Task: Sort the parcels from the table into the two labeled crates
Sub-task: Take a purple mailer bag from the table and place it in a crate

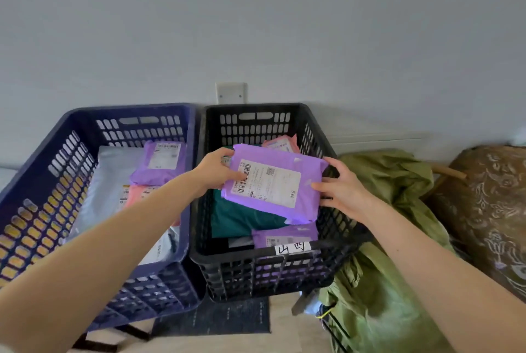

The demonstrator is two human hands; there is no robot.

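A purple parcel (287, 170) with a white shipping label hangs over the black crate (253, 256), held from both sides. My left hand (216, 170) grips its left edge with the thumb on the label. My right hand (341, 190) grips its right edge. Inside the black crate lie a dark green parcel (239, 216), another purple parcel (284, 236) and a pink parcel (280, 143) at the back. A handwritten label (293, 247) sits on the black crate's front rim. The blue crate (42, 170) to the left holds a purple parcel (162, 162), a pink parcel (139, 193) and a white parcel (111, 179).
A crumpled green sack (384, 281) lies right of the black crate, with a brown patterned bag (489, 210) beyond it. A dark mat (216, 318) lies on the floor in front of the crates. A wall with a socket plate (231, 93) stands behind.
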